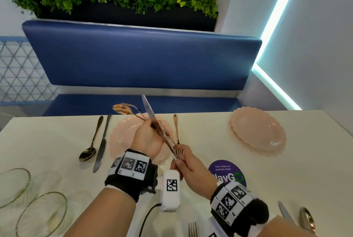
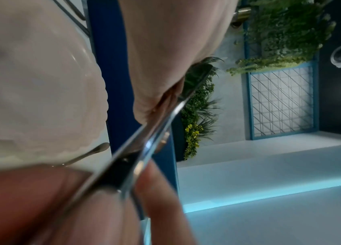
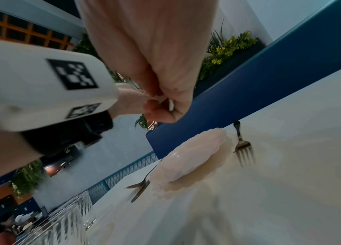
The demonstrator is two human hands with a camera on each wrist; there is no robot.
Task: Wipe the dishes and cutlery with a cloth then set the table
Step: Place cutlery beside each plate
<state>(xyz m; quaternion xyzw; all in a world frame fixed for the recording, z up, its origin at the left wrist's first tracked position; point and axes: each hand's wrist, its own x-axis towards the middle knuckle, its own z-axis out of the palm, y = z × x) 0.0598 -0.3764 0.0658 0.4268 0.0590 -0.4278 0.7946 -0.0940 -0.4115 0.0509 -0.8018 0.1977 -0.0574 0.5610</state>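
Both hands were raised together over the table [image 1: 210,137], above the pink plate [image 1: 122,135] near the far edge. The left hand [image 1: 147,139] gripped a bundle of cutlery: a knife [image 1: 150,112] with its blade pointing up and away, and a gold spoon [image 1: 121,109] angled to the left. The right hand [image 1: 188,162] pinched the lower handle end of that bundle. Left of the plate lay a second spoon [image 1: 89,150] and a second knife [image 1: 102,145], side by side. A fork [image 1: 177,131] lay just right of the plate. A second pink plate [image 1: 257,131] sat toward the far right corner. Two glass bowls [image 1: 28,198] stood at the near left corner.
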